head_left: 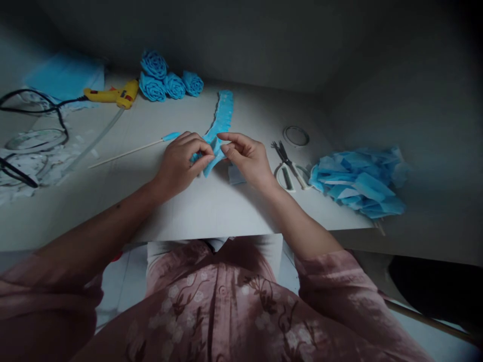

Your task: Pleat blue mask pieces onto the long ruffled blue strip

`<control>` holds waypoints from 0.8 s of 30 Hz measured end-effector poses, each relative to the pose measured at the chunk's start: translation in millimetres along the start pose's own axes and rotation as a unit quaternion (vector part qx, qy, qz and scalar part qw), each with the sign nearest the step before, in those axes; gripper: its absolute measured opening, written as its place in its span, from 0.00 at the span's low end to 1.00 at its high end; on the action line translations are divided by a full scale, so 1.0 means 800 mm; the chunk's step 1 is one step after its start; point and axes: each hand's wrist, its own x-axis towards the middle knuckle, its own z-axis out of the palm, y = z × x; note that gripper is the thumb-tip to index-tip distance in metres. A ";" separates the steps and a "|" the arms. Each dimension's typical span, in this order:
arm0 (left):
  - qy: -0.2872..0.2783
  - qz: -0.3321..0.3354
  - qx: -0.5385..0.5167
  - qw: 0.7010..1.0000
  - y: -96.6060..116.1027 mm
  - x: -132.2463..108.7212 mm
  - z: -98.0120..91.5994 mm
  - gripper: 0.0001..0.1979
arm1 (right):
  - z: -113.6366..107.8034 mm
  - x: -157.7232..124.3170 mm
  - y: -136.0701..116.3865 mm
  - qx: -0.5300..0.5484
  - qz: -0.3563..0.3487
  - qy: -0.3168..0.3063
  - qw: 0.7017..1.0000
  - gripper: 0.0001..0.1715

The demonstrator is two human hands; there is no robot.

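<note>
A blue strip (223, 113) with a ruffled edge runs away from me across the table, its near end between my hands. My left hand (184, 157) pinches the bunched near part of the blue material. Thumb and forefinger of my right hand (247, 155) close on its right side. Just left of my left hand lies a thin stick (132, 153) with a blue tip, partly hidden by that hand. A small pale piece (236, 174) sits under my right hand.
Several blue rolled flowers (154, 88) stand at the back, beside a yellow glue gun (128, 94) with a cord. Blue sheets (66, 78) and white scraps (28, 166) lie left. Right are scissors (289, 163), a tape roll (296, 136) and a heap of blue pieces (358, 181).
</note>
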 end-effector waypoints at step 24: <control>0.029 0.105 0.072 0.991 -0.002 -0.002 0.002 0.15 | 0.006 -0.002 0.000 -0.013 0.021 -0.007 1.000 0.35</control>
